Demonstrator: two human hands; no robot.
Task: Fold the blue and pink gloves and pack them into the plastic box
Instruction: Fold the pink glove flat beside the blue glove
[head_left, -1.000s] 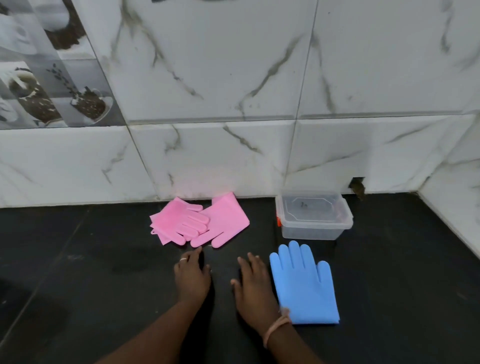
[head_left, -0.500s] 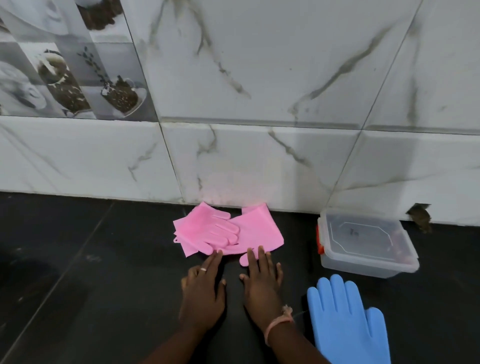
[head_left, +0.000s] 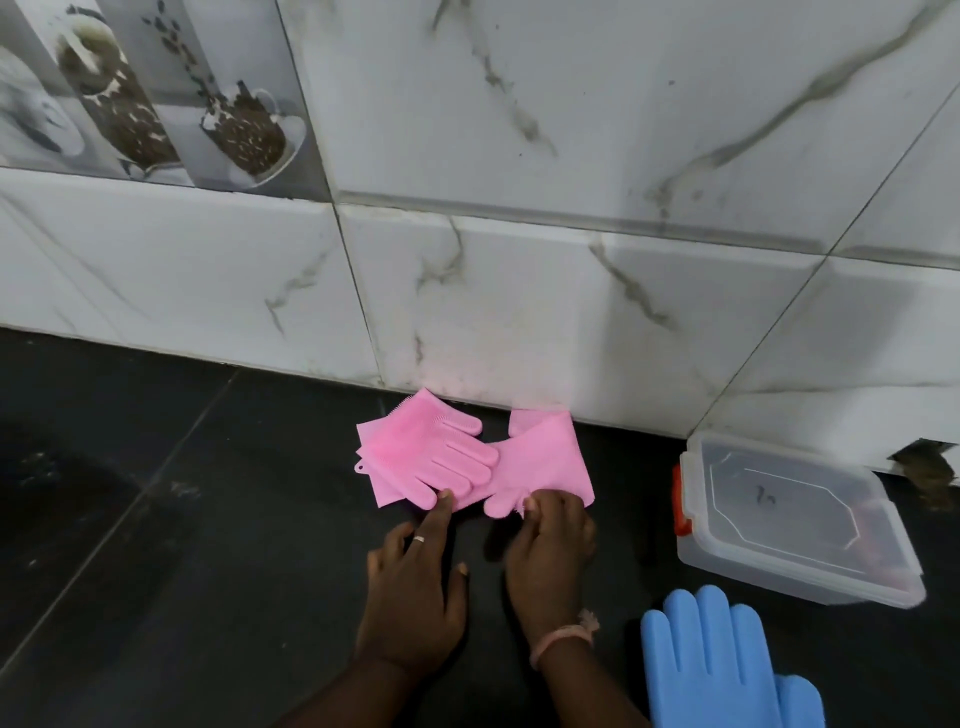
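Two pink gloves lie overlapping on the dark counter by the wall: the left pink glove (head_left: 421, 452) rests on top, and the right pink glove (head_left: 545, 462) is under its fingers. My left hand (head_left: 410, 587) is spread, with its index fingertip pressing the near edge of the left pink glove. My right hand (head_left: 550, 545) has its fingers curled, pinching the near finger end of the right pink glove. A blue glove (head_left: 711, 660) lies flat at the bottom right, fingers pointing away from me. The clear plastic box (head_left: 737, 561) stands to the right with its lid on.
A white marble-tiled wall (head_left: 519, 312) rises directly behind the pink gloves. The box has an orange clasp (head_left: 680, 514) on its left side. Dark counter (head_left: 182, 545) stretches to the left. A chipped hole in the wall (head_left: 924, 467) shows behind the box.
Both hands moved forward from the bare counter onto the pink gloves. The right hand's fingers have curled onto the right pink glove. The view has come closer and shifted left.
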